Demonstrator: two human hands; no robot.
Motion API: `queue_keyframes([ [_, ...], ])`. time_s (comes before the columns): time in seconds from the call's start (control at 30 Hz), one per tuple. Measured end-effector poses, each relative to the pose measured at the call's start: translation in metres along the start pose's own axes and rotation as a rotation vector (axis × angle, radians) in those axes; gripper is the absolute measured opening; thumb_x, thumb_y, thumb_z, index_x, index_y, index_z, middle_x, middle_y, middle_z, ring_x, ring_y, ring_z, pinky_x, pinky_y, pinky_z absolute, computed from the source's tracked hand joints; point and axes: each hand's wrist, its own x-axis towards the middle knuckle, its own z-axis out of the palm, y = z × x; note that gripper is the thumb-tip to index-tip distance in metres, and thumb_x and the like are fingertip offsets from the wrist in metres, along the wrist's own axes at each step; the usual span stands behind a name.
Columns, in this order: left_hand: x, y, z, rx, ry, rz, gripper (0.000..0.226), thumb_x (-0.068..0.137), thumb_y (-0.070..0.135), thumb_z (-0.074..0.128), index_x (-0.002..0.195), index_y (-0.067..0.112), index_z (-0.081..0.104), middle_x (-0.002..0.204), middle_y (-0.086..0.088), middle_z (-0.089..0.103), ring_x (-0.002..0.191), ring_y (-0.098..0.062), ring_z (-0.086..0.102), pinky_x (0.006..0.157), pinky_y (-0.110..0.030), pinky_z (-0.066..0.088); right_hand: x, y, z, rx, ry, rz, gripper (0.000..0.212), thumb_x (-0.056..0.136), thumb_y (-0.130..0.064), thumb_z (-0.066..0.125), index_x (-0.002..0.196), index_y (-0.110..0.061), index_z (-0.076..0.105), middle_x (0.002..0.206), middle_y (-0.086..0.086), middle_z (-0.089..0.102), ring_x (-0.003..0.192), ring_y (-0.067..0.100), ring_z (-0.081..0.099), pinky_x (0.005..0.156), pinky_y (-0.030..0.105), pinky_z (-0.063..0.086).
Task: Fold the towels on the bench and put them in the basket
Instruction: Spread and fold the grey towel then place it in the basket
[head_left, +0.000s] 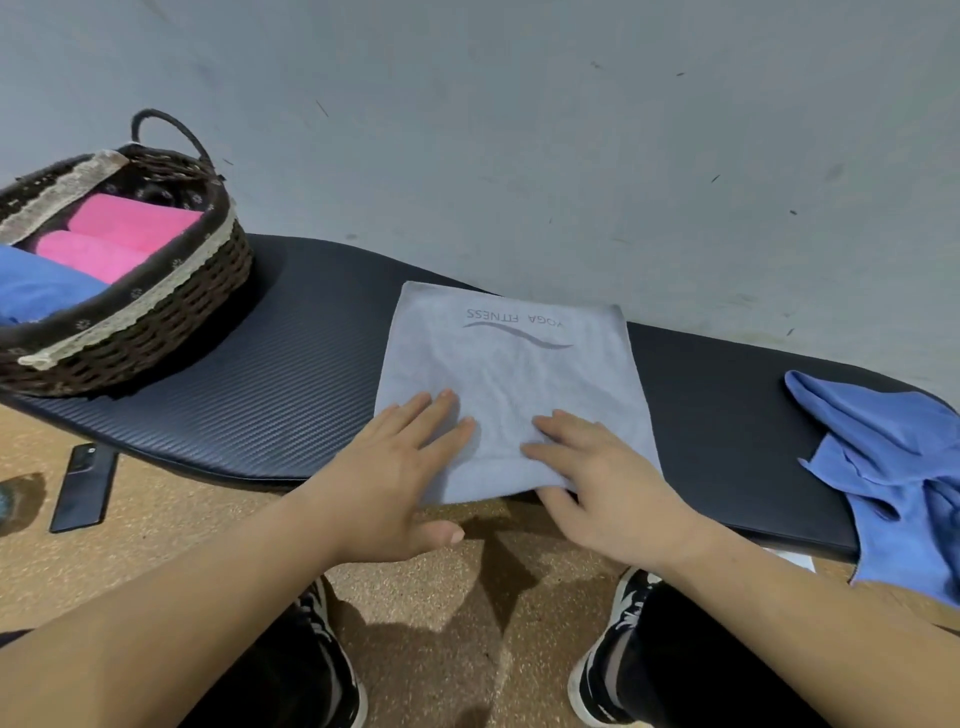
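**Both hands flat on the grey towel at the bench's front edge**

A grey towel (509, 374) lies spread in the middle of the black padded bench (291, 395). Its far hem is close to the back edge and its near hem hangs slightly over the front edge. The print "YOGA FITNESS" sits near the far hem, upside down to the wearer.

The left hand (395, 467) rests on the towel's near left corner with its fingers straight and together, gripping nothing; its thumb sticks out past the bench's front edge. The right hand (608, 483) lies flat on the near part of the towel, fingers spread and relaxed. Its thumb runs along the near hem, and it is not clear whether the thumb is tucked under the cloth.

At the left end of the bench stands a dark wicker basket (156, 332) with a lace-trimmed lining. It holds two rolled pink towels (114, 239) and a folded blue towel (36, 291). A crumpled blue towel (893, 457) lies at the right end and spills over the front edge.

On the speckled floor below the left end lies a black phone (83, 488). The person's black-and-white shoes (618, 649) show beneath the forearms.
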Motion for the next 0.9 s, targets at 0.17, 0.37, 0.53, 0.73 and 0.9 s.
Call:
queue_keyframes([
  [0.17, 0.01, 0.019, -0.009, -0.017, 0.182, -0.007, 0.062, 0.086, 0.052, 0.041, 0.139, 0.022, 0.051, 0.149, -0.002, 0.046, 0.133, -0.026, 0.048, 0.105, -0.047, 0.046, 0.003, -0.015, -0.02, 0.074, -0.053, 0.018, 0.033, 0.108, -0.036, 0.045, 0.127, -0.023, 0.068, 0.134, 0.009, 0.062, 0.131, 0.022, 0.042, 0.107, 0.044, 0.038],
  [0.37, 0.01, 0.008, -0.03, -0.326, 0.193, -0.05, 0.016, 0.102, 0.03, 0.05, 0.097, 0.029, 0.065, 0.089, 0.011, 0.064, 0.082, -0.006, 0.058, 0.075, -0.035, 0.052, 0.001, 0.001, -0.027, 0.045, -0.169, 0.043, 0.054, 0.105, -0.059, 0.033, 0.144, -0.033, 0.058, 0.162, -0.01, 0.041, 0.152, 0.01, 0.028, 0.119, 0.026, 0.028],
  [0.53, 0.001, -0.002, -0.037, -0.4, 0.117, -0.067, 0.018, 0.107, 0.034, 0.049, 0.106, 0.031, 0.067, 0.086, 0.009, 0.067, 0.076, -0.009, 0.06, 0.066, -0.026, 0.049, 0.003, 0.018, -0.028, -0.052, -0.073, 0.042, 0.07, 0.094, -0.078, 0.02, 0.097, -0.029, 0.069, 0.097, -0.012, 0.056, 0.096, 0.01, 0.053, 0.074, 0.03, 0.047],
  [0.73, -0.006, -0.022, -0.043, -0.575, 0.16, -0.206, 0.027, 0.099, 0.046, 0.062, 0.082, 0.027, 0.072, 0.068, 0.006, 0.064, 0.062, -0.01, 0.057, 0.058, -0.029, 0.044, -0.006, 0.045, -0.048, 0.276, -0.149, 0.162, 0.048, 0.099, -0.058, 0.054, 0.072, -0.019, 0.058, 0.064, -0.006, 0.054, 0.059, 0.011, 0.051, 0.062, 0.03, 0.042],
  [0.9, -0.019, -0.026, -0.053, -0.562, 0.103, -0.232, 0.016, 0.099, 0.034, 0.066, 0.086, 0.029, 0.074, 0.079, 0.011, 0.069, 0.067, -0.004, 0.06, 0.059, -0.018, 0.045, -0.013, 0.061, -0.06, 0.349, -0.249, 0.226, 0.026, 0.096, -0.037, 0.07, 0.07, -0.035, 0.067, 0.061, -0.016, 0.055, 0.059, 0.004, 0.049, 0.064, 0.025, 0.04],
])
